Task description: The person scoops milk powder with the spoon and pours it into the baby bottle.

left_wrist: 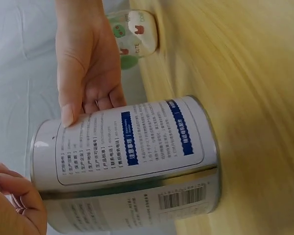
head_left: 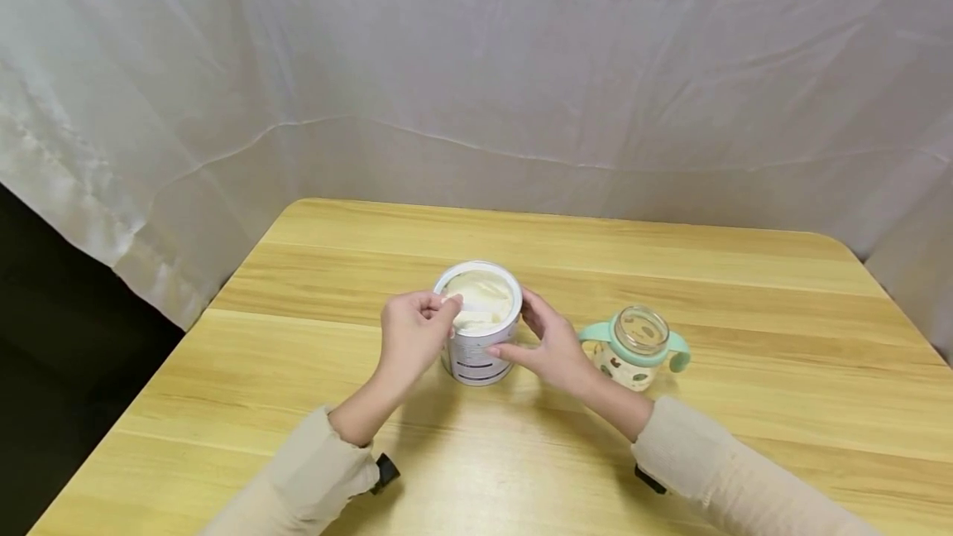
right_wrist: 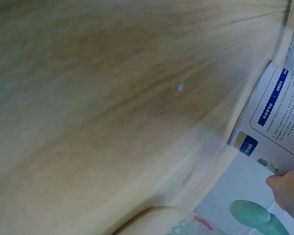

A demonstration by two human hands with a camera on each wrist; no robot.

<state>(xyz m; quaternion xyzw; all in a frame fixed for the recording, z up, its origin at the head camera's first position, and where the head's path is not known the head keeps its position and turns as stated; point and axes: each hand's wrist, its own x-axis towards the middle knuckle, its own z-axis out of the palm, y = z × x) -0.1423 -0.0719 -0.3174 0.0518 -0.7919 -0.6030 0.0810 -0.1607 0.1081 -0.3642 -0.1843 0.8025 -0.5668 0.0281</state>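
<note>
An open milk powder can [head_left: 484, 358] with a silver rim stands on the table, pale powder [head_left: 480, 288] filling much of it. My right hand [head_left: 554, 346] holds the can from the right, thumb on the front and fingers around the far side. Over the left part of the rim, my left hand [head_left: 417, 329] pinches a white scoop [head_left: 475, 318] between thumb and fingers, the scoop lying over the powder. The left wrist view shows the printed label [left_wrist: 132, 142] and the right thumb [left_wrist: 68, 112] against the can near its rim.
A lidless baby bottle [head_left: 633, 375] with mint-green handles [head_left: 679, 351] stands right of the can, close beyond my right wrist, with pale contents at its bottom. A wooden table [head_left: 298, 370] lies underneath. Pale curtains [head_left: 484, 89] hang behind its far edge.
</note>
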